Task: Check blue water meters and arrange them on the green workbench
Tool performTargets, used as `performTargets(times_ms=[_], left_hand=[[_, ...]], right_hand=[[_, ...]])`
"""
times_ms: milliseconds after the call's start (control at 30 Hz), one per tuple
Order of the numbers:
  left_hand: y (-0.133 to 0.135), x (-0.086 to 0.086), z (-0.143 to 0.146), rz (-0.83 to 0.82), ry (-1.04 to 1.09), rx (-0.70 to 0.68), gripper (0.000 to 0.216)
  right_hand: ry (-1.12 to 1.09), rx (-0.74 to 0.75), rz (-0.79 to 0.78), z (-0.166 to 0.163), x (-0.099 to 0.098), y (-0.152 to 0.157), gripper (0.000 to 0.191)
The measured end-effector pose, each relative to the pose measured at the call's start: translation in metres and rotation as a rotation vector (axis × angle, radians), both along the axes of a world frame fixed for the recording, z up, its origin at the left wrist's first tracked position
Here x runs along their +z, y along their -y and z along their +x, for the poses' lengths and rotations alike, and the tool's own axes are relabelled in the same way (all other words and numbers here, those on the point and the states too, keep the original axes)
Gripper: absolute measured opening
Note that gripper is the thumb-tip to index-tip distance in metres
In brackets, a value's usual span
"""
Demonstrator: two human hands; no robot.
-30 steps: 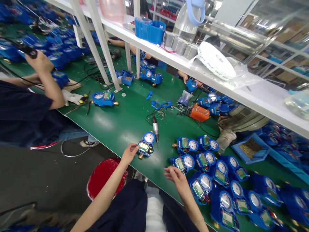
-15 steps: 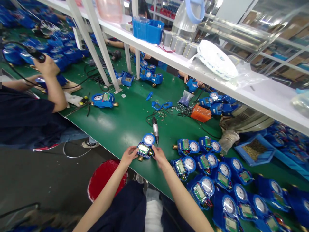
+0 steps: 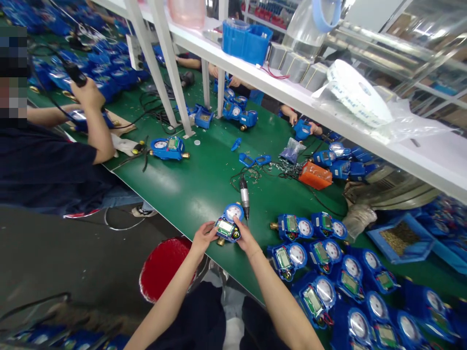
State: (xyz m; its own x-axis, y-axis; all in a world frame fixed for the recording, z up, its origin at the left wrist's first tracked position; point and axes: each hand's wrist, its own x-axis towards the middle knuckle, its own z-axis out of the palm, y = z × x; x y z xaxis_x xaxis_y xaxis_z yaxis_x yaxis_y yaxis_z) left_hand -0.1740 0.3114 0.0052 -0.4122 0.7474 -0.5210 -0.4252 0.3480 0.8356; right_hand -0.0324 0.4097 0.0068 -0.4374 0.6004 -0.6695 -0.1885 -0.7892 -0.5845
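Both hands' fingers now seemingly clasping round-dialled blue plastic meter (image 3: pixel 229 225), right hand (image 3: pixel 245 238) newly arrived.

Bright overhead light, shelf glare, warped blurry edges

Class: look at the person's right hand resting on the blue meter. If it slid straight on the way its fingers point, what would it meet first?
Probably the electric screwdriver lying just beyond the blue meter; the right hand points up-left across the meter toward it, though depth is hard to judge.

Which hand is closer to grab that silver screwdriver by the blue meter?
Right, probably. The right hand touches the blue meter on the side nearest the screwdriver; the left hand is across.
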Motion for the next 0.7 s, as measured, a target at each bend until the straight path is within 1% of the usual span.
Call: performTargets(times_ms=[67,167,300,433,500,567,700], left_hand=[[0.009,0.010,0.000,0.018,0.019,-0.004,0.059],[0.027,0.033,0.002,0.062,0.032,-0.011,0.070],[0.055,0.071,0.010,0.122,0.005,-0.003,0.068],[0.087,0.109,0.027,0.158,-0.056,0.059,0.064],[0.107,0.124,0.040,0.161,-0.098,0.114,0.063],[0.128,0.135,0.058,0.154,-0.135,0.169,0.062],[0.176,0.151,0.111,0.146,-0.167,0.264,0.064]], right_hand=[[0.014,-0.022,0.020,0.000,0.009,0.009,0.052],[0.006,-0.034,0.059,0.005,0.030,0.023,0.050],[-0.028,-0.001,0.114,0.014,0.068,0.041,0.052],[-0.075,0.087,0.165,0.022,0.105,0.063,0.050],[-0.107,0.142,0.181,0.028,0.120,0.077,0.051],[-0.143,0.192,0.179,0.038,0.131,0.094,0.053],[-0.201,0.275,0.140,0.075,0.144,0.132,0.055]])
